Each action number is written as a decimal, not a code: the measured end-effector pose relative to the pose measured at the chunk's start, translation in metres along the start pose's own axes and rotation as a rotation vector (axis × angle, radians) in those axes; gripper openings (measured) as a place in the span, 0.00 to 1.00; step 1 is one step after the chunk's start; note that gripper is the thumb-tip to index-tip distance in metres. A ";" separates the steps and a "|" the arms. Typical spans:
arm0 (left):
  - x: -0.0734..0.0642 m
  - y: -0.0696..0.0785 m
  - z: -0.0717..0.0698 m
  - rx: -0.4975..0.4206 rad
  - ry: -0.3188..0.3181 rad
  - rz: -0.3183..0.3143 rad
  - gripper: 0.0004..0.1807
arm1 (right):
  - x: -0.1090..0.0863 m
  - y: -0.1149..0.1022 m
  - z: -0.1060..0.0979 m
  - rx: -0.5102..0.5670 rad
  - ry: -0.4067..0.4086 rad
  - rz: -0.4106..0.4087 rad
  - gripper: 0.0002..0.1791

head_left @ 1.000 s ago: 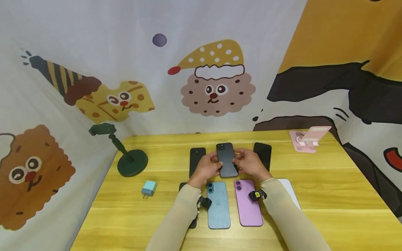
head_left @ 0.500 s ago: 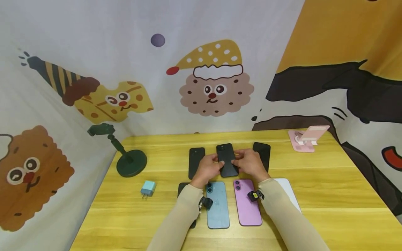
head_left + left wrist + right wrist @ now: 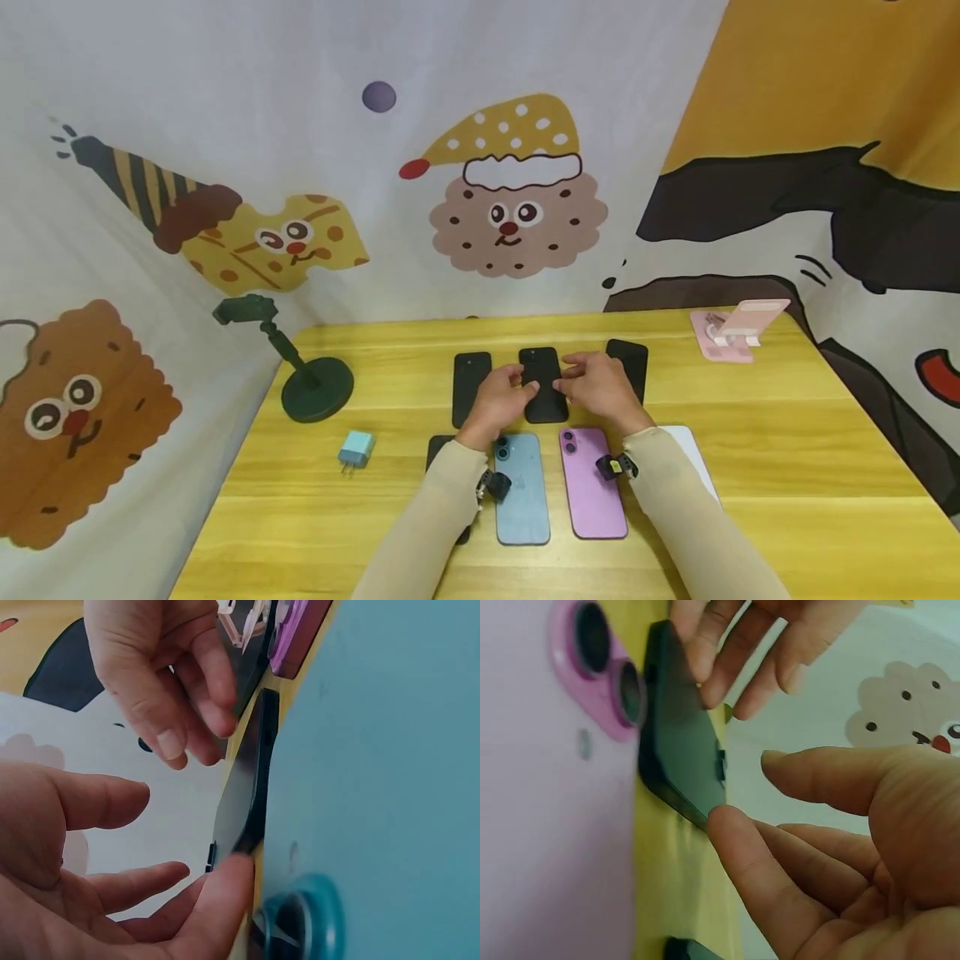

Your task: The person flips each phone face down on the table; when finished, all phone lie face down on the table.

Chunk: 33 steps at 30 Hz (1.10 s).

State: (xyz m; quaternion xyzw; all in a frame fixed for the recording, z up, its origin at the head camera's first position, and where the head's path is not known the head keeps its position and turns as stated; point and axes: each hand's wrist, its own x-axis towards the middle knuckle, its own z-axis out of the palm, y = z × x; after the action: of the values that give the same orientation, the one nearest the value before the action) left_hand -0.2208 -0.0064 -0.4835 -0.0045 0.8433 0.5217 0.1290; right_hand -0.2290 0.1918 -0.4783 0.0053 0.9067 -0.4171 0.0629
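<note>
A black phone (image 3: 545, 387) lies back side up on the table, in the middle of the back row. At its left edge is my left hand (image 3: 502, 398), fingers loosely bent; in the left wrist view a fingertip sits close to the phone (image 3: 251, 780). My right hand (image 3: 597, 387) is at the right edge, thumb and fingers spread apart. In the right wrist view one fingertip meets or nearly meets the phone's corner (image 3: 682, 727). Nearer me lie a blue phone (image 3: 522, 500) and a pink phone (image 3: 596, 500), both partly behind the wrist cameras.
Black phones lie left (image 3: 469, 387) and right (image 3: 633, 367) of the hands. My sleeves partly cover a dark phone (image 3: 439, 448) and a white flat object (image 3: 690, 450). A green stand (image 3: 317, 392), a blue charger (image 3: 356, 448) and a pink stand (image 3: 738, 333) stand farther out.
Between my hands the black phone has gone from slightly raised and tilted to flat on the table. My fingers have loosened from its edges.
</note>
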 end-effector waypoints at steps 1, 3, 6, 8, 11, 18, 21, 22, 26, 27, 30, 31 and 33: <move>0.000 0.001 0.000 0.007 0.000 0.006 0.29 | -0.001 0.000 -0.002 0.002 -0.004 -0.010 0.32; -0.002 0.003 0.001 0.026 0.003 0.020 0.28 | -0.003 0.002 -0.007 0.011 -0.011 -0.029 0.32; -0.003 0.006 0.003 0.060 0.026 0.045 0.27 | -0.004 0.005 -0.014 0.040 -0.035 -0.090 0.30; -0.002 0.008 0.005 0.066 0.035 0.068 0.26 | -0.006 0.007 -0.018 0.053 -0.041 -0.130 0.29; -0.001 0.011 0.011 0.032 0.027 0.108 0.25 | -0.008 0.012 -0.025 0.046 -0.031 -0.191 0.26; 0.008 0.021 0.035 -0.084 -0.029 0.179 0.25 | -0.013 0.031 -0.048 0.042 0.020 -0.200 0.24; 0.012 0.026 0.042 -0.101 -0.062 0.183 0.26 | -0.014 0.038 -0.055 0.068 0.038 -0.174 0.24; 0.012 0.027 0.044 -0.109 -0.072 0.179 0.25 | -0.015 0.040 -0.057 0.074 0.039 -0.168 0.24; 0.015 0.030 0.050 -0.155 -0.106 0.151 0.25 | -0.014 0.049 -0.062 0.059 0.042 -0.153 0.25; 0.015 0.031 0.052 -0.167 -0.116 0.145 0.26 | -0.014 0.052 -0.063 0.038 0.051 -0.153 0.25; 0.017 0.034 0.058 -0.195 -0.150 0.137 0.28 | -0.016 0.058 -0.069 -0.010 0.091 -0.134 0.27; 0.017 0.034 0.061 -0.199 -0.161 0.134 0.29 | -0.016 0.060 -0.071 -0.018 0.102 -0.119 0.28; 0.018 0.036 0.065 -0.216 -0.186 0.128 0.30 | -0.017 0.062 -0.075 -0.015 0.106 -0.072 0.31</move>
State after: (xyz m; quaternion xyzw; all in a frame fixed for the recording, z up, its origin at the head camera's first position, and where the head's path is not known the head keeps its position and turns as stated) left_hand -0.2293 0.0693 -0.4829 0.0834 0.7653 0.6147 0.1717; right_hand -0.2165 0.2901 -0.4749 -0.0059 0.9113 -0.4116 -0.0002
